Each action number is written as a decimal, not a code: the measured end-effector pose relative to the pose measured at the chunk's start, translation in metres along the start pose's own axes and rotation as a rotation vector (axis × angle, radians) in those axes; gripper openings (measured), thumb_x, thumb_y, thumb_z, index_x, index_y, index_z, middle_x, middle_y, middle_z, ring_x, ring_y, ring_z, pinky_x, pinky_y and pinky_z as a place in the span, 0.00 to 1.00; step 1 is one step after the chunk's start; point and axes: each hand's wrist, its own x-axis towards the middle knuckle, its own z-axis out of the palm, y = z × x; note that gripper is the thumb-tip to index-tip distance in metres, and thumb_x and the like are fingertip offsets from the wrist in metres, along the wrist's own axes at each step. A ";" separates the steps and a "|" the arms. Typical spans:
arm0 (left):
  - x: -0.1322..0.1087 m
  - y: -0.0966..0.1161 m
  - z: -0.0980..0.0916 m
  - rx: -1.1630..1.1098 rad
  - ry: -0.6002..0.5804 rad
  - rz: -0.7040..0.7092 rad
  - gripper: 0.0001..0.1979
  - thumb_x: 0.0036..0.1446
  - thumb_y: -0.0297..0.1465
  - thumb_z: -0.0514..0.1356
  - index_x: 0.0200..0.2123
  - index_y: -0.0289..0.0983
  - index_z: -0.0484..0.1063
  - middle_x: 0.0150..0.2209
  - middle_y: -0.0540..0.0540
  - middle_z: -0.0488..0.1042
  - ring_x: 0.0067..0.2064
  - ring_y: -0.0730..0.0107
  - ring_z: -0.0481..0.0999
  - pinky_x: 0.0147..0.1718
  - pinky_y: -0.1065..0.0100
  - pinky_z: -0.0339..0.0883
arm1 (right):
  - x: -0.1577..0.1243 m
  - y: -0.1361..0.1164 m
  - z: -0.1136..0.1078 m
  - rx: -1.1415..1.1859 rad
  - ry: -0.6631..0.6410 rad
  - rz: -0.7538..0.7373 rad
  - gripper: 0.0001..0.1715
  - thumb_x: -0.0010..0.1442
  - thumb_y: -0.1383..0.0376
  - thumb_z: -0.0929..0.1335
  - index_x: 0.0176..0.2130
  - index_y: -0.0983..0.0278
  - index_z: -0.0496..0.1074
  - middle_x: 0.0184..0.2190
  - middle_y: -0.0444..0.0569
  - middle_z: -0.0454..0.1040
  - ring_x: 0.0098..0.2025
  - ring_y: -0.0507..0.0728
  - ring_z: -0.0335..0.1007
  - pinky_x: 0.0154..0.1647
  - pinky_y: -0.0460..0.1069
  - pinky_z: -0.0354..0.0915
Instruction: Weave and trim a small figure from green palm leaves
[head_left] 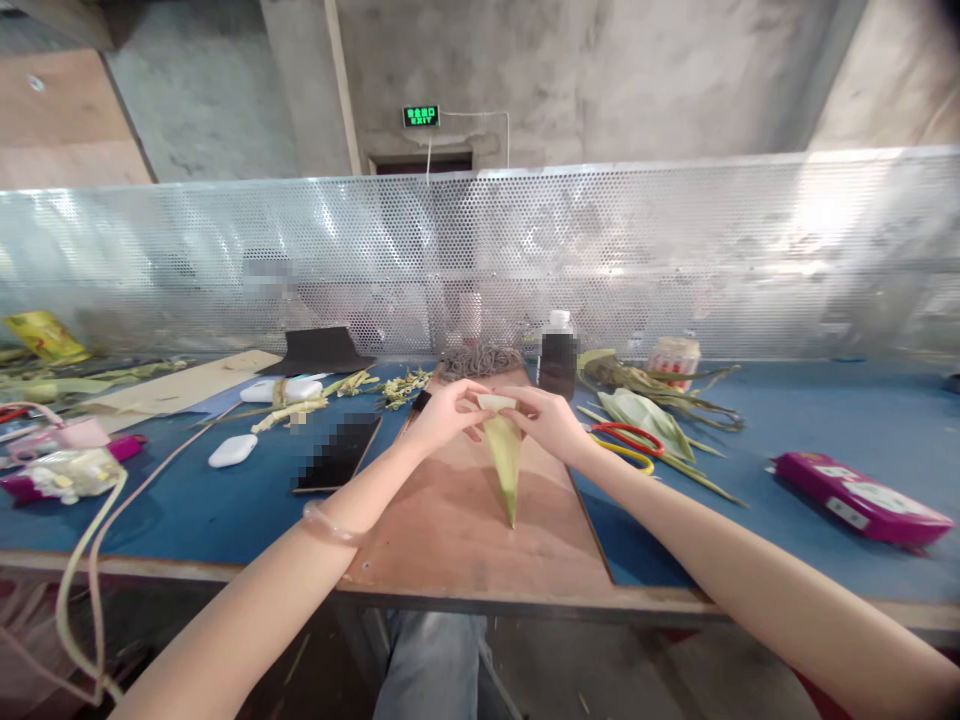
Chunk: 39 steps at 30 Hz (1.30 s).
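Between my two hands a pale green leaf, rolled or folded into a cone, hangs with its narrow tip down over a brown wooden board. My left hand pinches the cone's wide upper edge on the left. On the right side of that same edge, the fingers of my right hand are closed. The inside of the cone shows whitish at the top. A heap of grey cord lies at the board's far end, just beyond my hands.
Right of the board are red-and-yellow-handled scissors, leaves, a dark bottle and a purple package. To the left lie a phone, a white earphone case and cables. A perforated metal panel stands behind.
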 end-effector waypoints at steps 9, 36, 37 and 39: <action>-0.003 0.005 0.000 0.016 -0.030 -0.006 0.17 0.51 0.34 0.62 0.45 0.36 0.68 0.35 0.45 0.73 0.23 0.78 0.69 0.19 0.74 0.65 | -0.001 0.009 0.007 0.347 -0.013 0.165 0.20 0.56 0.65 0.64 0.48 0.59 0.73 0.42 0.49 0.70 0.35 0.53 0.72 0.29 0.47 0.73; -0.001 -0.001 0.001 -0.078 0.070 -0.089 0.16 0.49 0.28 0.59 0.43 0.35 0.76 0.35 0.43 0.76 0.31 0.70 0.72 0.23 0.73 0.64 | 0.000 -0.012 0.008 0.526 -0.037 0.246 0.17 0.53 0.57 0.69 0.42 0.61 0.75 0.46 0.51 0.75 0.45 0.59 0.71 0.43 0.54 0.69; 0.000 -0.002 0.001 -0.085 0.069 -0.090 0.16 0.49 0.28 0.59 0.43 0.35 0.76 0.35 0.43 0.77 0.31 0.71 0.72 0.23 0.73 0.63 | 0.000 -0.012 0.008 0.515 -0.029 0.243 0.17 0.53 0.57 0.69 0.41 0.61 0.76 0.45 0.51 0.75 0.45 0.59 0.71 0.44 0.54 0.68; 0.000 -0.004 0.001 -0.105 0.065 -0.097 0.17 0.49 0.27 0.59 0.44 0.35 0.75 0.36 0.43 0.77 0.32 0.72 0.72 0.24 0.74 0.62 | 0.000 -0.012 0.008 0.489 -0.002 0.242 0.16 0.52 0.58 0.70 0.40 0.62 0.76 0.45 0.52 0.75 0.44 0.58 0.71 0.44 0.53 0.67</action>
